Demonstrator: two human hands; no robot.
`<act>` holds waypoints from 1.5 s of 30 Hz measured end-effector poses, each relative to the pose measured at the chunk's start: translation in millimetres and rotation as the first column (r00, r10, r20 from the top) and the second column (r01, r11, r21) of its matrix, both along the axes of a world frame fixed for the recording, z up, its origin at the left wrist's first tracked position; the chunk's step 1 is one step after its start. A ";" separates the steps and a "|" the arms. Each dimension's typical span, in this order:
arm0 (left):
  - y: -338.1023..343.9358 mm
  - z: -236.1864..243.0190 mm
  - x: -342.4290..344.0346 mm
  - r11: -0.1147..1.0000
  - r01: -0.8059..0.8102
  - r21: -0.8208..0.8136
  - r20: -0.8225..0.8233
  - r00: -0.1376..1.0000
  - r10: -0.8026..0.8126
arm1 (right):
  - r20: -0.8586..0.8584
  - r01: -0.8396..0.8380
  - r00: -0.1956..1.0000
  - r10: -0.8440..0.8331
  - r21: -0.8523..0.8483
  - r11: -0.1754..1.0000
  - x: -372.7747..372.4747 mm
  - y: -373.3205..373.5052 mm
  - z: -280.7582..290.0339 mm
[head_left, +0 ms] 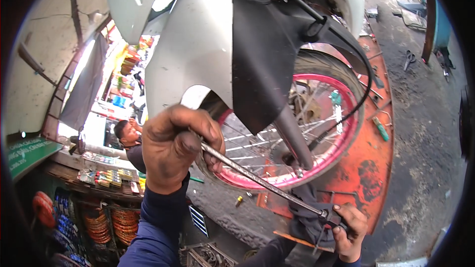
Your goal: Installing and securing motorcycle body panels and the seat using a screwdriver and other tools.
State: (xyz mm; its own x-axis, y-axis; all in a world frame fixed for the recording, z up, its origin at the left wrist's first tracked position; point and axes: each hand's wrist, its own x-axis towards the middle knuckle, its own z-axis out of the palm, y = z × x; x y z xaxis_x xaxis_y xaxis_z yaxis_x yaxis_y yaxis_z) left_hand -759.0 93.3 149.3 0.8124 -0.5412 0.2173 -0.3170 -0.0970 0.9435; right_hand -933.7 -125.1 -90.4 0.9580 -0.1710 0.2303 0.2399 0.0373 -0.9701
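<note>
A long chrome wrench bar (pixel 267 184) runs slantwise in front of the motorbike's front wheel (pixel 354 86). My left hand (pixel 180 143) is closed round its upper left end. At the lower right end, my right hand (pixel 350 230) pinches a dark socket-like head (pixel 330 217) between thumb and fingers. The wheel has a pink rim, wire spokes and a black tyre. Above both hands hang a silver and black front cover (pixel 198 44) and the dark fork leg (pixel 296 141). Smudges of dark grease mark my left hand.
The wheel is over a worn red platform (pixel 373 160). A green-handled screwdriver (pixel 381 129) and other metal tools lie near its right edge. Scissors-like pliers (pixel 409 60) rest on the stained floor. Behind at left are a person (pixel 130 133), a counter of small packages and hanging orange coils (pixel 123 225).
</note>
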 end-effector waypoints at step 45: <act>4.6 45.6 64.2 0.987 0.158 -0.001 0.095 0.983 -0.157 | 0.414 0.354 0.808 -0.419 0.228 0.907 86.8 190.8 46.6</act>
State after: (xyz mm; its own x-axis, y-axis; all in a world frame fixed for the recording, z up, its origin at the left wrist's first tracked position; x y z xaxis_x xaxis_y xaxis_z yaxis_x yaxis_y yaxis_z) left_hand -694.8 97.9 194.9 0.6928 -0.6584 0.2943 -0.4156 -0.0311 0.9090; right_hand -846.9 65.7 -43.8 0.6051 -0.5654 0.5605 0.6639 -0.0302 -0.7472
